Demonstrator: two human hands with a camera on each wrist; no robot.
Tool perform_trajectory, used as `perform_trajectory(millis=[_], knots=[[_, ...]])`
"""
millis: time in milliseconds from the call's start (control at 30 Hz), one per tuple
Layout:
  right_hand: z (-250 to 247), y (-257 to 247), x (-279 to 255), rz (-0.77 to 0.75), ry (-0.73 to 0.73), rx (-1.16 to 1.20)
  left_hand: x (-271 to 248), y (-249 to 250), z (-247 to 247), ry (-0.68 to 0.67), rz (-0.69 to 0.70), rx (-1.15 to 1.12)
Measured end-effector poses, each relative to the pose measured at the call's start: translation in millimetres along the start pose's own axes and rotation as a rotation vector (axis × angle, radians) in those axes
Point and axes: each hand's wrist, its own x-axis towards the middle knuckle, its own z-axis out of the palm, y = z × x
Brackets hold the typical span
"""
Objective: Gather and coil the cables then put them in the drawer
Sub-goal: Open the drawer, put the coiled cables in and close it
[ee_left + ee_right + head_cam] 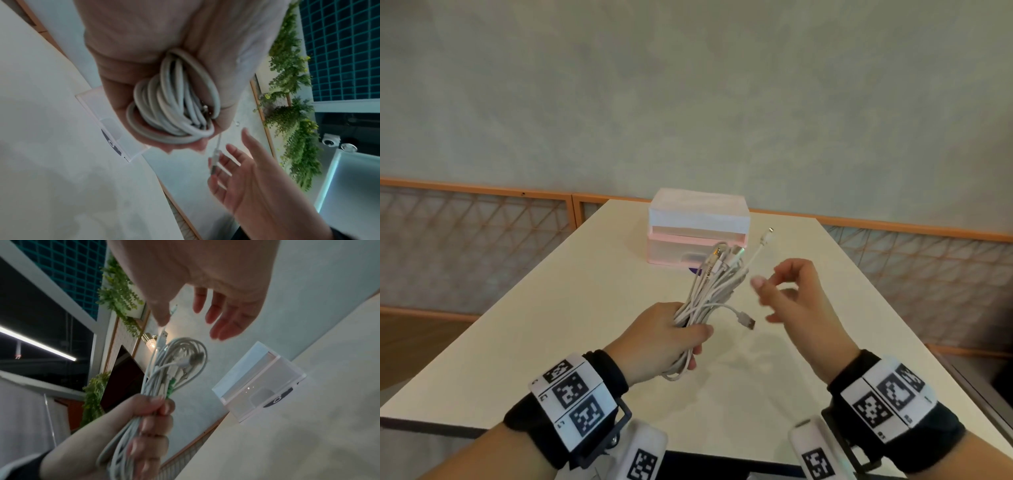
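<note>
A bundle of white cables [714, 287] is looped into a long coil, and my left hand [664, 337] grips it around the middle above the white table [551, 325]. Plug ends stick out at the top, and one USB plug [747, 321] hangs off to the right. In the left wrist view the cable loops [174, 105] fill my curled fingers. My right hand [794, 301] hovers just right of the bundle, fingers relaxed, holding nothing. The pink and white drawer box [698, 229] stands at the table's far end, its lower drawer [688, 251] closed.
A dark sticker [697, 270] lies on the table in front of the drawer box. A wooden lattice railing [476, 219] runs behind the table. Table edges lie near on the left and right.
</note>
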Motion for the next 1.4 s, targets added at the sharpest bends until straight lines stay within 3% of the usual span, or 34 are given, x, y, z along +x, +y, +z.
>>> perform_trajectory(millis=[100, 333, 633, 833, 1033, 1133, 1233, 1300, 1400], knots=[[2.0, -0.2, -10.0, 0.042, -0.199, -0.004, 2.3, 1.6, -0.1, 0.016, -0.017, -0.055], [3.4, 2.0, -8.0, 0.158, -0.385, 0.058, 4.2, 2.3, 5.2, 0.019, -0.032, -0.101], [-8.0, -20.5, 19.7, -0.158, -0.095, -0.038, -1.6, 0.1, 6.0, -0.028, -0.003, 0.027], [-6.6, -17.6, 29.1, -0.189, -0.084, -0.178, -4.3, 1.7, 5.4, -0.086, 0.02, 0.029], [-9.8, -7.2, 28.1, -0.341, -0.19, -0.577, -7.0, 2.0, 3.7, -0.1, 0.002, -0.011], [-13.4, -4.8, 18.5, -0.375, -0.032, -0.522, -5.2, 2.2, 2.3, -0.077, -0.015, -0.027], [-11.2, -14.6, 2.7, -0.65, 0.138, -0.511, -2.1, 4.1, 1.9, -0.051, -0.023, -0.031], [-8.6, -18.8, 0.9, -0.788, 0.085, -0.68, -1.7, 5.8, 3.9, -0.05, -0.012, -0.007], [-9.6, -17.7, 10.4, -0.831, 0.085, -0.772, -5.1, 7.7, 7.5, -0.056, 0.001, -0.01]])
